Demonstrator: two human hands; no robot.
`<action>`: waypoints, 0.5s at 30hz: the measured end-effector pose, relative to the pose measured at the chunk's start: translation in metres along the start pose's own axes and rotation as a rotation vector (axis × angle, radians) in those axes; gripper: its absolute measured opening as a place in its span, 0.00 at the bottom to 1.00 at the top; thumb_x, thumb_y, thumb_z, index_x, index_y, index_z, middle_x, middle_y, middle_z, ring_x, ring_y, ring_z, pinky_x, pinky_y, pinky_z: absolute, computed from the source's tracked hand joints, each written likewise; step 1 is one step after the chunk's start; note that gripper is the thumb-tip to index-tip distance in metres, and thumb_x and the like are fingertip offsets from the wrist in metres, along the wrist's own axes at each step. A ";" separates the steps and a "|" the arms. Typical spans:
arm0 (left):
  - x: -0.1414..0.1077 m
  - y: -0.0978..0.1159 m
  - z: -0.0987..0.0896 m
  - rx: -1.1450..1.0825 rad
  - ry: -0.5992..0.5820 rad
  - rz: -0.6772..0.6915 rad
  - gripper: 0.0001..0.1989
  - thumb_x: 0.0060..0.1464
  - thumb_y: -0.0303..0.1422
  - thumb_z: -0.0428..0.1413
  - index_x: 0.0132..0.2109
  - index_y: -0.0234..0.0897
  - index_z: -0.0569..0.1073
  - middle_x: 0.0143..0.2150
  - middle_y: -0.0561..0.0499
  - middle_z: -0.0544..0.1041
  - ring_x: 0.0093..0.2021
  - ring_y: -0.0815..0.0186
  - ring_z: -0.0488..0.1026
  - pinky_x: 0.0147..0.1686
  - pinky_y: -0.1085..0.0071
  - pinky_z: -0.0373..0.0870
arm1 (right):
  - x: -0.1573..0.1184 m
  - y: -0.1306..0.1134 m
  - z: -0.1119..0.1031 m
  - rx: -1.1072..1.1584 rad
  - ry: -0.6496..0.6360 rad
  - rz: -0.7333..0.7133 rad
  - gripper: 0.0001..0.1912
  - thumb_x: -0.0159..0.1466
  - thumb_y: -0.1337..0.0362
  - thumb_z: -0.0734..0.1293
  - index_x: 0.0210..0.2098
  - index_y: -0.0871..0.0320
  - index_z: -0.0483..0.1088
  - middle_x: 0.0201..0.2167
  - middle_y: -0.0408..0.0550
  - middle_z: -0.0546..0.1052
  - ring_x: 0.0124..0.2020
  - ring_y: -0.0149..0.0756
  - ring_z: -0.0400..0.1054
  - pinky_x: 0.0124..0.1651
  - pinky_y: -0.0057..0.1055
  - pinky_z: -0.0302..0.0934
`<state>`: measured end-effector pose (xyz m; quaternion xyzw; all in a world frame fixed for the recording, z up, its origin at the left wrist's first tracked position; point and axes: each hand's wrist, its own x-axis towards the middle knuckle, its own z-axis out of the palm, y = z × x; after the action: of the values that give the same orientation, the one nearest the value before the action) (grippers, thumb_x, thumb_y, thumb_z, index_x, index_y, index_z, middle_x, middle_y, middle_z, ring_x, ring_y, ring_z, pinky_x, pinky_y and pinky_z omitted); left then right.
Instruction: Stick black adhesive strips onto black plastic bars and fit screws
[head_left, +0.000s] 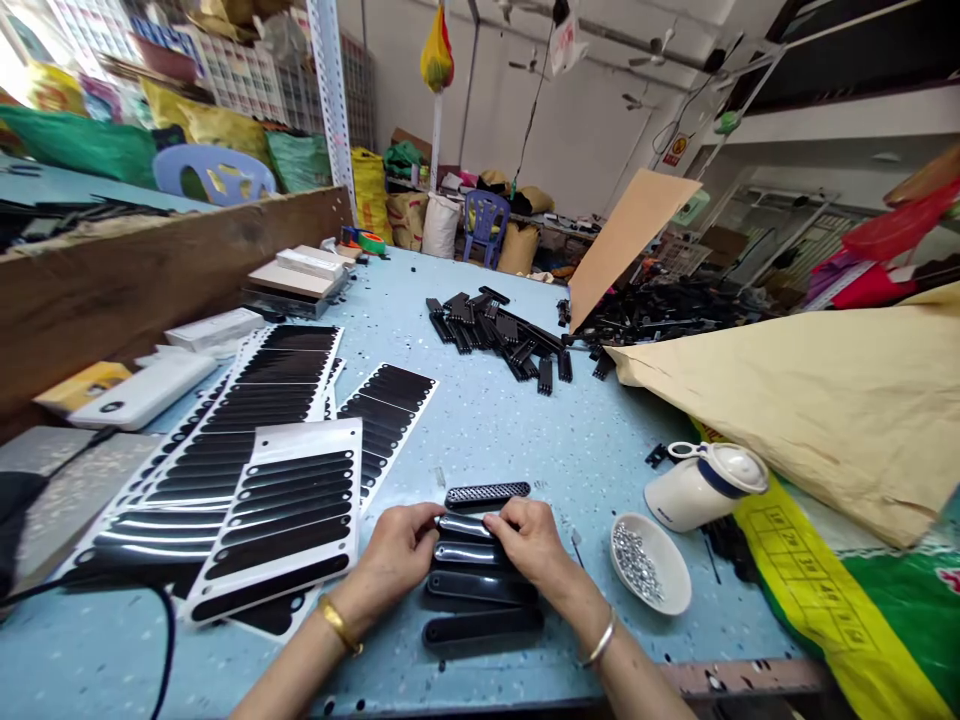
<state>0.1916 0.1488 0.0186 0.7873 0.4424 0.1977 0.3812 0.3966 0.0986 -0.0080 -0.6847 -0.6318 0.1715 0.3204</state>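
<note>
Observed left hand and right hand nearly closed, pinching opposite ends of a glossy black strip between them. Noted further black pieces just short of both, white bowl to their right.

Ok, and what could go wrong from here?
The left hand and right hand have their fingers at opposite ends of a glossy black bar; uneven pressure might skew it.
The open bowl of small metal pieces stands beside the right forearm; a sideways sweep could spill them.
The gold bracelet is close to the front sheet and might drag it.
</note>
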 end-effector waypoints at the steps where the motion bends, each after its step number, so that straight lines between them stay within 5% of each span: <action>1: 0.000 -0.001 0.000 -0.013 0.000 -0.011 0.18 0.52 0.30 0.47 0.42 0.35 0.79 0.30 0.48 0.81 0.31 0.61 0.76 0.34 0.70 0.68 | -0.001 0.000 0.000 -0.014 -0.005 -0.015 0.18 0.60 0.63 0.67 0.15 0.59 0.70 0.17 0.43 0.71 0.21 0.29 0.63 0.27 0.27 0.51; 7: 0.006 -0.002 -0.003 -0.045 0.002 -0.056 0.19 0.53 0.30 0.45 0.41 0.33 0.79 0.23 0.50 0.78 0.26 0.62 0.75 0.30 0.70 0.67 | -0.004 -0.004 -0.008 -0.066 -0.035 -0.081 0.17 0.64 0.62 0.65 0.20 0.59 0.73 0.21 0.45 0.74 0.25 0.31 0.67 0.31 0.26 0.56; 15: 0.003 -0.003 -0.004 -0.069 -0.041 -0.031 0.16 0.48 0.30 0.50 0.40 0.34 0.80 0.27 0.51 0.81 0.29 0.62 0.75 0.31 0.72 0.66 | 0.005 -0.036 -0.003 -0.071 -0.141 -0.147 0.09 0.63 0.68 0.65 0.32 0.57 0.78 0.30 0.48 0.81 0.33 0.35 0.73 0.37 0.27 0.60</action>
<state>0.1889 0.1539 0.0189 0.7706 0.4394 0.1906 0.4204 0.3724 0.1032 0.0183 -0.6337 -0.7069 0.1727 0.2625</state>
